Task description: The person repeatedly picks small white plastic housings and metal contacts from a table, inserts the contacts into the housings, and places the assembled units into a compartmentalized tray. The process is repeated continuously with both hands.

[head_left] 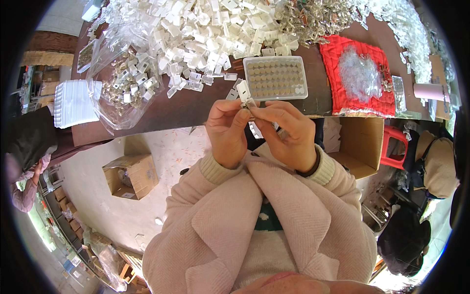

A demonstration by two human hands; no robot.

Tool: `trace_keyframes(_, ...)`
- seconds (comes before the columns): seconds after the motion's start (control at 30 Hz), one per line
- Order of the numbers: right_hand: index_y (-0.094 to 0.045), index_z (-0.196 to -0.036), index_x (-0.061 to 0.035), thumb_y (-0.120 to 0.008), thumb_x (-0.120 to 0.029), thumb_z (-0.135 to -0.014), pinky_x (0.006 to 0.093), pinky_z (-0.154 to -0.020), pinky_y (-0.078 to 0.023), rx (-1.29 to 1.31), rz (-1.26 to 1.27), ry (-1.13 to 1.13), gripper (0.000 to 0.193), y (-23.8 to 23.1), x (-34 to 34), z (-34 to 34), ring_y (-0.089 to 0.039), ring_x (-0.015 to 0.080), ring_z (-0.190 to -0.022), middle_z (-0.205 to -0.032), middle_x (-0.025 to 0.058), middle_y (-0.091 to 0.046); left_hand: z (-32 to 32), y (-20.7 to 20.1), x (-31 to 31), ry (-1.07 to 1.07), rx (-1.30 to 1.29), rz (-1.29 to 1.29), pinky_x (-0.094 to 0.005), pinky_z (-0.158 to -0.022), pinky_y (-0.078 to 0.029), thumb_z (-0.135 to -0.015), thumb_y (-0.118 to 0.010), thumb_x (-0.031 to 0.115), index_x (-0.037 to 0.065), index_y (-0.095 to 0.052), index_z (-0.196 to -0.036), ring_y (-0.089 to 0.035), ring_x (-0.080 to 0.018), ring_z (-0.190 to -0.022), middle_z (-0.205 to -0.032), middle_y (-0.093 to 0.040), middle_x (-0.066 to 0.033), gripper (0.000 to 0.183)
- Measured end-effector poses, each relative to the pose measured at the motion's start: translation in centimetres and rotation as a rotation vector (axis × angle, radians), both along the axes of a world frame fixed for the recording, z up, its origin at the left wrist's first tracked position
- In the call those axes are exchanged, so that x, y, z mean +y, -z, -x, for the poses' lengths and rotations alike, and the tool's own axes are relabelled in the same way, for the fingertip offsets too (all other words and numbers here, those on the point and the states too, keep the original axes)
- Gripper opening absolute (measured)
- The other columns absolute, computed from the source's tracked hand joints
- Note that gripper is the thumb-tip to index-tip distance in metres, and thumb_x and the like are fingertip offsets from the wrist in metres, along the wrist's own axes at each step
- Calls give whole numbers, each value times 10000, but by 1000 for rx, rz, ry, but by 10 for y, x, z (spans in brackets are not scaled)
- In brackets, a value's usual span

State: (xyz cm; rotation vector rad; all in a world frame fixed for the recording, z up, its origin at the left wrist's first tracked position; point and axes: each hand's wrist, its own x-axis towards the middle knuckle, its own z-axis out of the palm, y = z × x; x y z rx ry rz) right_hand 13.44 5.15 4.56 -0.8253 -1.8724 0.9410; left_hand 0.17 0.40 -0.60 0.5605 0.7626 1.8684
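Above the table's front edge, my left hand (227,132) and my right hand (291,134) meet at the fingertips. Between them is a small white plastic housing (243,89), tilted upward, with a shiny piece at its lower end. My left thumb and fingers pinch it from the left. My right thumb and forefinger close on the lower end; the fingers partly hide what is there. Just beyond lies a shallow translucent tray (305,78) with rows of round tan pieces.
A large heap of white housings (196,29) covers the table's back, beside piled metal parts (313,19). Left are a clear bag (105,93) of parts and stacked white trays (78,103). Clear pieces (357,73) lie on red cloth (338,93). Cardboard boxes (142,174) and a red stool (395,147) stand below.
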Motion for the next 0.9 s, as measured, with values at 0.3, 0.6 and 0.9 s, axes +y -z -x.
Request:
trace_keyframes(0.3, -737, -1019, -33, -727, 58, -829, 343, -717, -557, -219, -74, 218, 211, 14, 38, -28, -690, 296, -816, -941, 121, -709, 22, 13, 0, 112, -189, 100, -338, -751, -581, -985, -632, 39, 45, -577, -1117, -692, -204, -829, -1054, -711, -162, 144)
trace_keyframes(0.6, -751, -983, -66, -767, 37, -767, 362, -690, -532, -404, -320, 160, 240, 36, 44, -10, -657, 279, -796, -890, 93, -690, 25, 17, -4, 167, -179, 155, -323, -691, -596, -991, -631, 57, 47, -595, -1136, -706, -218, -792, -1086, -717, -194, 149)
trace_keyframes(0.9, -732, -968, -63, -773, 42, -746, 355, -654, -520, -282, -316, 84, 249, 15, 40, -4, -635, 276, -760, -885, 99, -662, 18, 15, 0, 219, -242, 143, -340, -714, -602, -990, -628, 44, 25, -604, -1160, -714, -234, -814, -1068, -718, -176, 173)
